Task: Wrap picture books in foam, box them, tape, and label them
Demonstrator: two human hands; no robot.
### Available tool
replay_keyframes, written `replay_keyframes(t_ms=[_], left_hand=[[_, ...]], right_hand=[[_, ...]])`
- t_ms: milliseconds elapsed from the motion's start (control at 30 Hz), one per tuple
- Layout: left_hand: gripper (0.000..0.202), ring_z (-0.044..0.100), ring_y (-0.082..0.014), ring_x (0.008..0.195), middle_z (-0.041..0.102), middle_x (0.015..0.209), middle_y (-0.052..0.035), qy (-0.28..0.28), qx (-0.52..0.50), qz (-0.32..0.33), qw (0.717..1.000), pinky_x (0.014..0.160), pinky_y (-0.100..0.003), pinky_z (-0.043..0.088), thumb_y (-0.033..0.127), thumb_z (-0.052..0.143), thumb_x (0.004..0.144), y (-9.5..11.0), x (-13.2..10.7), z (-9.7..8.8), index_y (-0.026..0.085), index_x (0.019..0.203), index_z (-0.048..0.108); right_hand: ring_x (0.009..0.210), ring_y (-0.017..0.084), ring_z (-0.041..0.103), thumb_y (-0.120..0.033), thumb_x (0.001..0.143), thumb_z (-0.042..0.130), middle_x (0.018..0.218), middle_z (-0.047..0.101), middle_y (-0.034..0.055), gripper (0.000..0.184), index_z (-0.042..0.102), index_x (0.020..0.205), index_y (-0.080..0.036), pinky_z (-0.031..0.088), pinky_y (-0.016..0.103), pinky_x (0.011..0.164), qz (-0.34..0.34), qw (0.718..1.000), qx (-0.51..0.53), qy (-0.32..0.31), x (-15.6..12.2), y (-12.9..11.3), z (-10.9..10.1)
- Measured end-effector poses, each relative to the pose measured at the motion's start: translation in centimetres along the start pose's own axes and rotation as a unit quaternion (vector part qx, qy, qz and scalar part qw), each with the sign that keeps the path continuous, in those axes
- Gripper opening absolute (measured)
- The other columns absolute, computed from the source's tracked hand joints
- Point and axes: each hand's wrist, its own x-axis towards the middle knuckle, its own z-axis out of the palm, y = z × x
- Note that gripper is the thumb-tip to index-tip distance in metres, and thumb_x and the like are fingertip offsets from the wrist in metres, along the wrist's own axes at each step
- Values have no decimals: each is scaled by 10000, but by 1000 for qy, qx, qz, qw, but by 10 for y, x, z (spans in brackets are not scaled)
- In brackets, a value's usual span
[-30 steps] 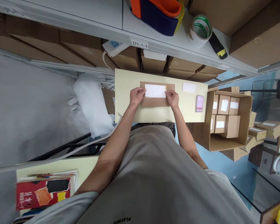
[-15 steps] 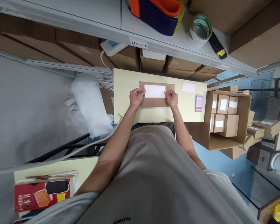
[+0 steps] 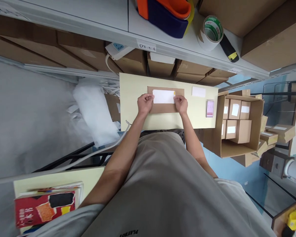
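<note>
A flat brown cardboard parcel (image 3: 162,108) lies on the pale yellow table (image 3: 133,123). Over its upper middle is a white label (image 3: 164,96) with a small yellow mark at its right end. My left hand (image 3: 145,102) pinches the label's left edge between thumb and fingertips. At the opposite end, my right hand (image 3: 181,103) pinches the right edge the same way. Both hands rest over the parcel's sides, and the label looks flat. Whether it touches the cardboard all over I cannot tell.
Right of the parcel lie a white slip (image 3: 198,91) and a phone-like pinkish object (image 3: 209,108). An open carton (image 3: 240,151) of labelled boxes stands beyond. A shelf holds a tape roll (image 3: 210,33) and tape dispenser (image 3: 166,19). A white cable (image 3: 88,158) crosses at left.
Both hands keep their pinch on the label, which stays in place over the parcel. The view has shifted very slightly.
</note>
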Motion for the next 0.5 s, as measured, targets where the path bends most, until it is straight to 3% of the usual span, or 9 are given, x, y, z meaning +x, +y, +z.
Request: replay_keyframes(t_ms=[500], left_hand=[[52,499,-176,756,497,776,13,11,38,32,999,823,-326,468,256,760,886,2,-7,2,219,852,775]], right_hand=[[931,201,698,-340,1049,650,1055,773,53,184,767,1012,-203,553,306,923,-3,1000,-17,10,-3,-5,2]])
